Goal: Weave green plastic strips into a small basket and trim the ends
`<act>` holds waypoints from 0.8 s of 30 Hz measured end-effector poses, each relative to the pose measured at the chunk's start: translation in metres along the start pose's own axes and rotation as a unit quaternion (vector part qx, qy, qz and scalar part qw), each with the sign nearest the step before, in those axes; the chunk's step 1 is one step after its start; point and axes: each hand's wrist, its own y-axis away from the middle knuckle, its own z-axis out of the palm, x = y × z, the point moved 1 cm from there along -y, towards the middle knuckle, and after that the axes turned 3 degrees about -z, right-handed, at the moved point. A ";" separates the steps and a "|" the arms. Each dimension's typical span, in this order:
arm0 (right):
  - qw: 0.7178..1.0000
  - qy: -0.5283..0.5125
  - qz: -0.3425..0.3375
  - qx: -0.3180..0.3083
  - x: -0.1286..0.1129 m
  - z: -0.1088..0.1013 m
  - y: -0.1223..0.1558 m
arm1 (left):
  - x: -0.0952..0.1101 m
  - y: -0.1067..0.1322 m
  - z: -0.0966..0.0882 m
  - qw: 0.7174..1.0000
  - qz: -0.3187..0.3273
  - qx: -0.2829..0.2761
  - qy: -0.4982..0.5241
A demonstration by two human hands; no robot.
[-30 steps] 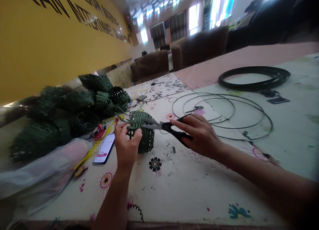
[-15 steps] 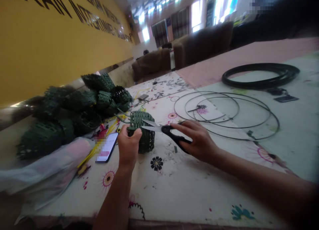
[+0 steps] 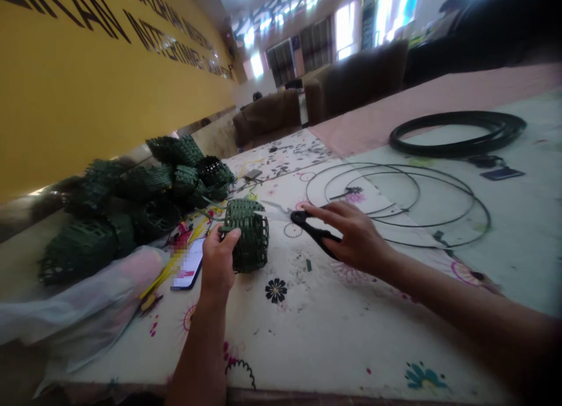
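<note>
A small green woven basket (image 3: 249, 242) is gripped at its left side by my left hand (image 3: 218, 251), thumb on the near face. Loose strips stick out at its upper left. My right hand (image 3: 355, 233) has its fingers through the black handles of a pair of scissors (image 3: 302, 219). The blades point left toward the basket's upper right edge and look slightly parted, though motion blurs them. Whether the tips touch the weave I cannot tell.
Several green woven baskets (image 3: 147, 180) are heaped at the left by the yellow wall. Nearby lie a phone (image 3: 189, 268), yellow strips (image 3: 164, 271) and a whitish plastic bag (image 3: 96, 300). Thin wire loops (image 3: 417, 224) and a thick dark coil (image 3: 456, 151) rest on the right.
The scissors have drawn back to the right, from across the basket's face to its upper right edge. My left hand and the basket have shifted slightly left.
</note>
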 end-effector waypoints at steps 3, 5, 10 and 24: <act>0.997 0.049 -0.045 -0.031 -0.002 0.000 0.000 | -0.001 -0.001 -0.001 1.000 -0.002 -0.017 0.007; 0.995 0.073 -0.059 -0.035 -0.008 -0.003 -0.001 | -0.001 -0.001 -0.001 1.000 0.000 -0.027 0.006; 0.990 0.118 -0.063 -0.040 -0.019 -0.011 -0.006 | -0.003 0.002 0.001 0.999 0.017 -0.031 -0.014; 0.980 0.159 -0.087 -0.085 -0.023 -0.035 -0.017 | -0.003 0.012 0.010 0.990 0.092 -0.005 -0.103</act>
